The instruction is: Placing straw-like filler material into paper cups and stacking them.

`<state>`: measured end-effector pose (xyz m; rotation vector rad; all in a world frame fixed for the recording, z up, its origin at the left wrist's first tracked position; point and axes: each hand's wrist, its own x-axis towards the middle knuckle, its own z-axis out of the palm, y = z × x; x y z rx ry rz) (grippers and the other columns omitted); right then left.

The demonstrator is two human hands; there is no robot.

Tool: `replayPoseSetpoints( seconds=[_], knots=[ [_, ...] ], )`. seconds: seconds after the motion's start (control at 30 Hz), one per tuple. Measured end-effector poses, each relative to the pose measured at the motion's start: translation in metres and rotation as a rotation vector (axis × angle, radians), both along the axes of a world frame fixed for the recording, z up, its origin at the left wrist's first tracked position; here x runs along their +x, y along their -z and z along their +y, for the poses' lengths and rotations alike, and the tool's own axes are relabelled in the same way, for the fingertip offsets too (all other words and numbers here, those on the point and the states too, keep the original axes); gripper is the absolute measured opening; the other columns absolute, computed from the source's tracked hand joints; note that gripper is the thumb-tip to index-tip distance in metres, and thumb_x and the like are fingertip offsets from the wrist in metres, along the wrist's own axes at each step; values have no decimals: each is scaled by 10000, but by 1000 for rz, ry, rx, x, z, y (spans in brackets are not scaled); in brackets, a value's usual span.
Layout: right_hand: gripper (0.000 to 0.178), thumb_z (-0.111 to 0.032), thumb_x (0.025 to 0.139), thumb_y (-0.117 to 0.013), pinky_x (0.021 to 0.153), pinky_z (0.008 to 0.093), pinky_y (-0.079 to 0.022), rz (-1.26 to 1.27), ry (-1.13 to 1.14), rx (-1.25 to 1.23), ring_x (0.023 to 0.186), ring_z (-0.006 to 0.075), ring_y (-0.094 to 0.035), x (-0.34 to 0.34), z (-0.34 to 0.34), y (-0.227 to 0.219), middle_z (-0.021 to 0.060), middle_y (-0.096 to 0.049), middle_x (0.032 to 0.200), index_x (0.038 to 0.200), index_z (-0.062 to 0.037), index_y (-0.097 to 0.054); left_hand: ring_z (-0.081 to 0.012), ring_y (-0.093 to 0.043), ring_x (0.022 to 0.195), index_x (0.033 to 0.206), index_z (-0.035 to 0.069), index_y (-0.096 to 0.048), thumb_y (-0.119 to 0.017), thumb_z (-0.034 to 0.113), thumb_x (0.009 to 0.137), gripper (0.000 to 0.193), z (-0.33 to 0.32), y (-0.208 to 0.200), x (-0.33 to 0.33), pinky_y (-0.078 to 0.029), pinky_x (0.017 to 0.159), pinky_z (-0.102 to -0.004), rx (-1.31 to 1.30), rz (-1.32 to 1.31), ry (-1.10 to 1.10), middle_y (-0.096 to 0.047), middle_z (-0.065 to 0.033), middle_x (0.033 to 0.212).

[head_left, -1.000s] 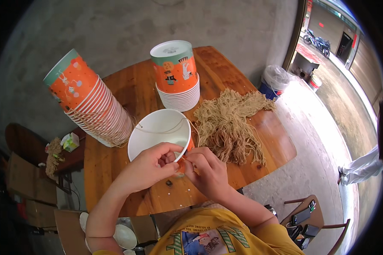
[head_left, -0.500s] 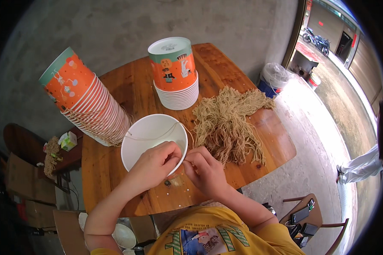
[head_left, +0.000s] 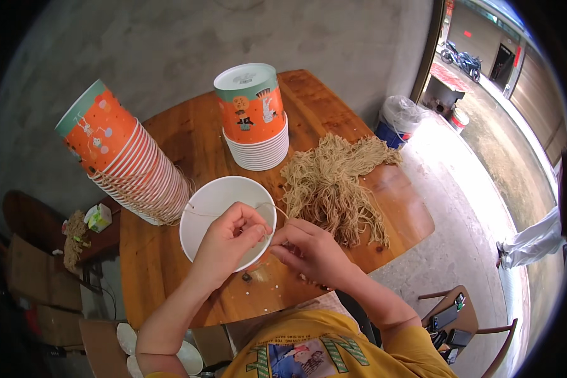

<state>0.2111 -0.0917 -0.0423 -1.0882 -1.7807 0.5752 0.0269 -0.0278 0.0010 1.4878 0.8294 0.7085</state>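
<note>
A white paper bucket [head_left: 203, 196] stands mouth up near the table's front, tilted towards me. A thin tan cord [head_left: 201, 214] runs from a spot on its left wall, passes behind my left hand and loops over the right rim. My left hand [head_left: 230, 242] reaches inside the bucket, thumb and forefinger pinched by the right wall; what is between them is hidden. Outside that wall, my right hand [head_left: 312, 252] is closed with its fingertips by the rim, on the looped cord. To the right lies a tangled heap of tan cords [head_left: 334, 189].
A leaning stack of orange-and-green buckets [head_left: 116, 138] with cords hanging on it stands left. Another upside-down stack [head_left: 252, 120] sits at the back of the wooden table [head_left: 170, 277]. A blue bin [head_left: 394, 132] stands beyond the table, a chair [head_left: 453, 315] with devices at lower right.
My left hand has turned and its fingertips sit further inside the bucket's right wall. The right hand has shifted slightly right and down. The view has tilted a little.
</note>
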Motion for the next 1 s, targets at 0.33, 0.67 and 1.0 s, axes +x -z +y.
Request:
replayPoseSetpoints(
  seconds=[0.33, 0.67, 1.0],
  knots=[
    [102, -69, 863, -688, 692, 347, -499, 46, -121, -122, 775, 259, -610, 11, 7, -12, 88, -593, 854, 896, -25, -602, -114, -574, 822, 1105, -6, -548, -599, 16, 922, 191, 5, 2, 3, -483, 761, -241, -267, -125, 6, -625, -62, 922],
    [86, -66, 878, -686, 622, 278, -448, 192, -80, -175, 690, 130, -531, 5, 7, -9, 28, -575, 805, 924, -27, -625, -89, -557, 795, 986, 16, -607, -623, 66, 927, 79, 6, 3, 1, -466, 762, -229, -231, -57, 20, -618, -28, 893],
    [68, -72, 925, -649, 585, 184, -333, 379, 3, -311, 636, 15, -365, -6, 15, -1, -91, -399, 667, 926, -26, -599, -85, -561, 875, 1102, 35, -594, -621, 31, 905, 199, 2, -7, 3, -459, 771, -229, -223, -41, 0, -614, -21, 974]
  ],
)
